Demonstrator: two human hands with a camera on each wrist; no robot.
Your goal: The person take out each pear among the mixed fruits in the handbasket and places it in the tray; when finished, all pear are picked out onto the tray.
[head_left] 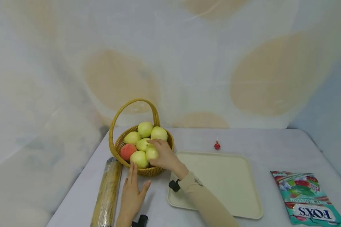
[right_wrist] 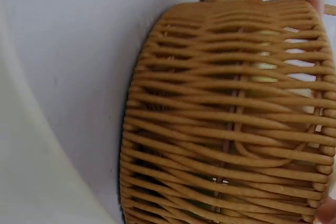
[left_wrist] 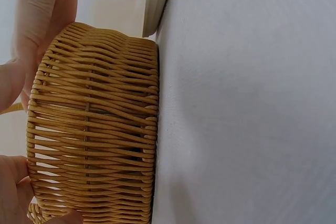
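Observation:
A woven wicker basket (head_left: 152,171) with a tall arched handle (head_left: 113,126) stands at the left of the table. Several pale green fruits (head_left: 140,159) and one red, peach-like fruit (head_left: 128,152) fill it. My right hand (head_left: 165,156) reaches over the basket's right rim, with thumb and fingers around a pale green fruit (head_left: 152,152) at the front right of the pile. My left hand (head_left: 132,195) is at the front of the basket, fingers straight and fingertips at the rim. The wrist views show mostly the basket's woven side (left_wrist: 94,124), with parts of the fingers at its rim.
Beside the basket lies a long golden-brown bundle in clear plastic (head_left: 107,192). A cream tray (head_left: 218,179) lies under my right forearm. Behind the tray is a small round red thing (head_left: 217,145). A green and red FOX'S bag (head_left: 308,197) lies at the far right.

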